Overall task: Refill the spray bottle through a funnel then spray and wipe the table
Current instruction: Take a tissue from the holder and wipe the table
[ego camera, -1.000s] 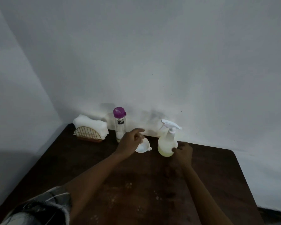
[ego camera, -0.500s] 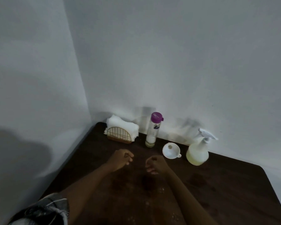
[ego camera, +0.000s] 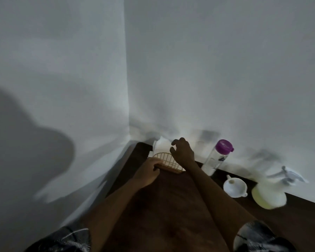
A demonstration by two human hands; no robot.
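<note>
Sprayer [ego camera: 269, 194] stands well right of both hands, funnel [ego camera: 235, 186] just beside it, head on; wiping step looks in hand. Left hand [ego camera: 149, 172] curls onto the holder [ego camera: 168, 161], steadying it; right hand [ego camera: 183, 151] hovers half-open over the napkins [ego camera: 162, 146], gripping nothing. Next: pinch one free. Bottle [ego camera: 216, 157] label unreadable

Corner walls [ego camera: 207, 70]: I see plain white, meeting behind the tabletop.
Shadow [ego camera: 35, 142]: I see a large dark shape on the left wall.
</note>
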